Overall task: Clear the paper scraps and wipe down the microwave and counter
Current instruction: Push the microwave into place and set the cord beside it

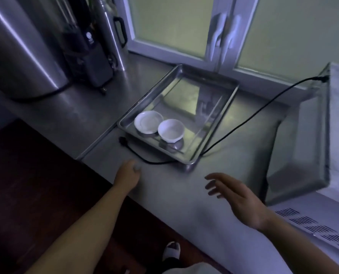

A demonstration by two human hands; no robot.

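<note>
Okay, right grip [238,196] open, hovering over counter [174,194] beside microwave [313,224]; left grip [128,174] curled on counter (contents unclear).

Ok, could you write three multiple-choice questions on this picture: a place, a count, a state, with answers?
1. Where is the small white round bowl?
A. in the shiny rectangular metal tray
B. on the floor
C. on the windowsill

2. How many white dishes does the tray hold?
A. one
B. two
C. four

3. How is the right hand?
A. open, holding nothing
B. gripping a cup
C. inside the tray

Answers:
1 A, it sits at the tray's near end.
2 B, the bowl and a flat white saucer.
3 A, fingers spread above the grey steel counter.
</note>
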